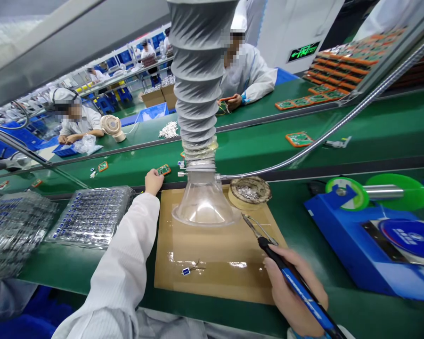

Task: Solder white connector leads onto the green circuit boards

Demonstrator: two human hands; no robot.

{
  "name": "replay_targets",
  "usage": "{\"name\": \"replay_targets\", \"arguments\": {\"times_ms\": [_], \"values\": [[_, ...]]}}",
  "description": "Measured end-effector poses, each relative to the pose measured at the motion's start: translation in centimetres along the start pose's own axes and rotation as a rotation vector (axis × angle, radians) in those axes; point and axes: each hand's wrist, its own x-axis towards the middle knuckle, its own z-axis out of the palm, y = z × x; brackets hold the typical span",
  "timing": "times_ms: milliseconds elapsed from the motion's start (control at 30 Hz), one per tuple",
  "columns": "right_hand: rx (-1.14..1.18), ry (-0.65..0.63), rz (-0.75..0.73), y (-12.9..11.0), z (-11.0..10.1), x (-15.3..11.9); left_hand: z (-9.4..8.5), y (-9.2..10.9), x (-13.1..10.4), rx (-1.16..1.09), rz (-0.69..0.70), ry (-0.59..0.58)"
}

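My left hand [153,181] is stretched out over the green belt, its fingers closed at the near left end of a small green circuit board [164,170] in an orange frame. Part of the grip is hidden behind the hand. In my right hand [298,287] is a blue and black soldering iron [289,275]. Its tip points up and left, over the brown work mat [212,287], close to the clear fume hood [208,205]. A small blue and white part with thin dark wires [186,271] lies on the mat's near side.
A round tin of metal shavings [249,192] stands behind the iron's tip. The blue solder wire feeder [360,254] sits right, stacked clear trays [92,214] left. A grey hose [198,70] hangs centrally; a metal flexible tube [339,127] crosses right. Co-workers [249,70] sit across the belt.
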Motion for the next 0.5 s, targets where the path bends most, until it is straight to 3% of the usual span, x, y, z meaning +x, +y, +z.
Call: {"name": "replay_targets", "arguments": {"times_ms": [67, 167, 333, 400, 500], "values": [[-0.005, 0.003, 0.002, 0.0, 0.0, 0.0, -1.1, -0.1, -2.1, -0.075, 0.004, 0.025], [-0.003, 0.010, 0.016, 0.1, 0.1, -0.1, -3.1, -0.7, -7.3, -0.213, 0.060, -0.026], [-0.010, 0.022, 0.027, 0.2, 0.4, -0.1, -5.6, -2.8, -16.1, -0.405, 0.196, -0.417], [-0.016, 0.017, 0.020, 0.2, 0.4, -0.1, -5.8, -3.1, -17.9, -0.344, 0.288, -0.513], [-0.031, -0.007, -0.004, -0.3, 0.5, -0.2, -5.5, -2.4, -18.9, -0.167, 0.543, -0.558]]}}
